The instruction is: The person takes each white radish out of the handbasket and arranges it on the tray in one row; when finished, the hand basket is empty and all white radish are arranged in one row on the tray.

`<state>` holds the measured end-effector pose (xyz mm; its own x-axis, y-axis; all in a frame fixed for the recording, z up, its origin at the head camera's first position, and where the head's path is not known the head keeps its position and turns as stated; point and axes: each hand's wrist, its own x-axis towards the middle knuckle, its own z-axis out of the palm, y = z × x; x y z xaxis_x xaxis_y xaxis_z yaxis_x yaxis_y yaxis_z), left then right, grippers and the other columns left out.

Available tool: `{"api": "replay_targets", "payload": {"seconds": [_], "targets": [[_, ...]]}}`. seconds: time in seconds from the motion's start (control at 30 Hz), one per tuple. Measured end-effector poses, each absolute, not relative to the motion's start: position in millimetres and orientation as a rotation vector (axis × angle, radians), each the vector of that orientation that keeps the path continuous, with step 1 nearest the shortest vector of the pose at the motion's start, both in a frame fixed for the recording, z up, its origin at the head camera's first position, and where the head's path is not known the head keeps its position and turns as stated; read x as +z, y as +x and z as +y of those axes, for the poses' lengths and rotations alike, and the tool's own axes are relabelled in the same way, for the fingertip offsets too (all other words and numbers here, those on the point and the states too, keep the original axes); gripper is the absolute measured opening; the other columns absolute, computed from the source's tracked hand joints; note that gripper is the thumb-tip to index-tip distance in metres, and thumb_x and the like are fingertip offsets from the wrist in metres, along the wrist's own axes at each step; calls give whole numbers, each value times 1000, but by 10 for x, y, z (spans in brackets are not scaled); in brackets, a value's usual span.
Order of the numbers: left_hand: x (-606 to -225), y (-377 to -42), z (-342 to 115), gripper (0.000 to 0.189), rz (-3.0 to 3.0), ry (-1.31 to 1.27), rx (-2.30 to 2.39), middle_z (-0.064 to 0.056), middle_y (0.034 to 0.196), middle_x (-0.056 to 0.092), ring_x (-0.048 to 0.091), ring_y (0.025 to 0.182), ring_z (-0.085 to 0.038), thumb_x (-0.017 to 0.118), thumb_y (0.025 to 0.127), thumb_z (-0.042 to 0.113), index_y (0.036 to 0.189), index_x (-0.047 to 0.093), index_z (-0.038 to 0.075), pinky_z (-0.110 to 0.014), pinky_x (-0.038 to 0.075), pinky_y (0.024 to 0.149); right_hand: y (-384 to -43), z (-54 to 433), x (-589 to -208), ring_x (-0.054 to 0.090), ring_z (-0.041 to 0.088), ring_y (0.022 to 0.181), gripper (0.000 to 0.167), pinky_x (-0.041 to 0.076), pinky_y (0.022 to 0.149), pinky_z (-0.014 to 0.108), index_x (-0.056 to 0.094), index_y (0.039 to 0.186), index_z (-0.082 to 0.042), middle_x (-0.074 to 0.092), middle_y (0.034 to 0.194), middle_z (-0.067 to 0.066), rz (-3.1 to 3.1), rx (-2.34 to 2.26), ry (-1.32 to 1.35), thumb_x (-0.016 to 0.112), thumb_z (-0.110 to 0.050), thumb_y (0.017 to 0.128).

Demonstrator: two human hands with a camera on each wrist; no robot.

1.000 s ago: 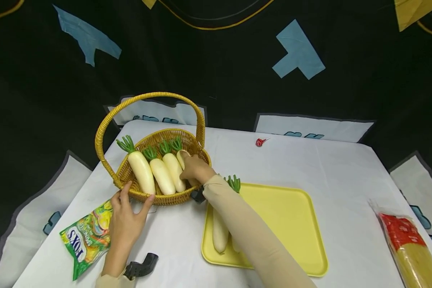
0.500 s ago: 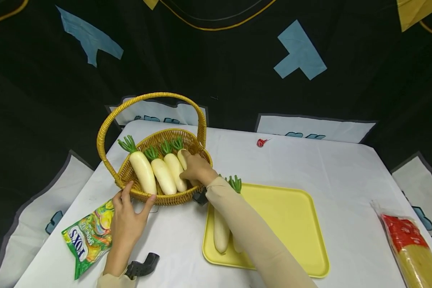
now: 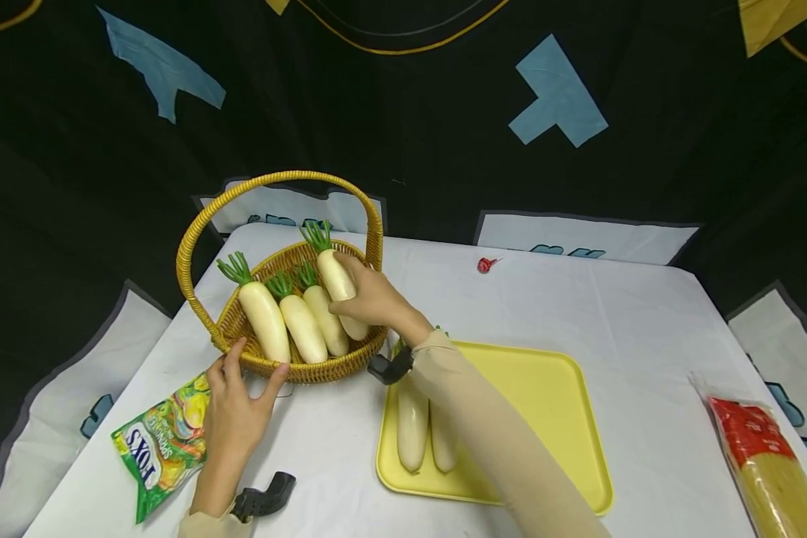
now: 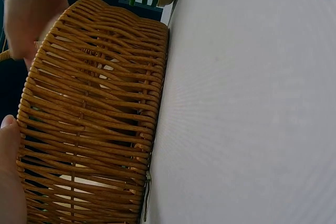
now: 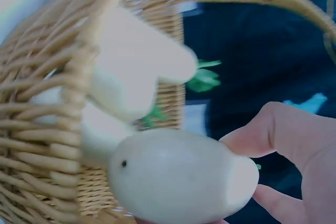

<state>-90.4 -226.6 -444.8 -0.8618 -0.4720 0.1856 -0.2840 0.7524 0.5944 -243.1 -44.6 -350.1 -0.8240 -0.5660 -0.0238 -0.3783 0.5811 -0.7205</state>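
Observation:
My right hand (image 3: 370, 297) grips a white radish (image 3: 341, 288) with green leaf stubs, raised at the right side of the wicker basket (image 3: 332, 371). In the right wrist view the gripped radish (image 5: 178, 177) shows its blunt end, with thumb and fingers around its sides. Three more white radishes lie in the basket, the leftmost radish (image 3: 264, 321) leaning highest. My left hand (image 3: 238, 407) rests at the basket's front rim, fingers spread and thumb on the rim. In the left wrist view the thumb (image 4: 9, 166) touches the woven wall (image 4: 89, 114).
A yellow tray (image 3: 531, 418) right of the basket bears two white radishes (image 3: 413, 430), partly under my right sleeve. A green candy bag (image 3: 164, 444) lies by my left hand. A red lollipop (image 3: 486, 265) lies at the back, a red-and-yellow packet (image 3: 767, 463) far right.
My right hand has lifted the rightmost radish up from among the others in the basket. My left hand has stayed at the rim.

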Motion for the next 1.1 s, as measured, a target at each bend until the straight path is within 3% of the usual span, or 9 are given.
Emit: {"api": "replay_targets", "payload": {"seconds": [0.3, 0.5, 0.63, 0.8, 1.1], "targets": [[-4438, -894, -2271, 79, -2621, 590, -823, -25, 135, 27, 48, 96, -49, 54, 81, 58, 144, 18, 26, -52, 39, 58, -2149, 51, -3243, 59, 22, 92, 79, 50, 68, 29, 23, 140, -38, 49, 119, 8, 2358, -1430, -770, 64, -16, 77], [-4446, -899, -2275, 79, -2628, 579, -831, -25, 136, 26, 48, 96, -49, 53, 81, 58, 144, 18, 25, -51, 39, 59, -1982, 591, -3238, 59, 23, 97, 77, 49, 75, 34, 24, 139, -40, 49, 123, 6, 2389, -1485, -727, 64, -16, 78], [-4437, -893, -2279, 79, -2643, 588, -818, -25, 136, 26, 49, 93, -50, 52, 82, 59, 144, 17, 25, -49, 39, 56, -1866, 960, -3353, 58, 26, 100, 77, 48, 78, 36, 24, 140, -37, 48, 125, 10, 2413, -1518, -632, 64, -13, 79], [-4428, -889, -2287, 79, -2642, 589, -810, -25, 136, 25, 49, 92, -50, 52, 82, 58, 144, 16, 26, -49, 39, 56, -1727, 1301, -3611, 58, 28, 97, 77, 48, 74, 32, 20, 143, -25, 49, 121, 20, 2430, -1542, -472, 63, -10, 81], [-4456, -913, -2270, 78, -2631, 574, -821, -25, 136, 26, 48, 95, -49, 53, 82, 56, 144, 17, 26, -51, 38, 59, -1470, 1504, -4047, 58, 21, 85, 79, 46, 66, 29, 20, 143, -19, 50, 118, 21, 2463, -1427, -224, 63, -14, 78]]}}
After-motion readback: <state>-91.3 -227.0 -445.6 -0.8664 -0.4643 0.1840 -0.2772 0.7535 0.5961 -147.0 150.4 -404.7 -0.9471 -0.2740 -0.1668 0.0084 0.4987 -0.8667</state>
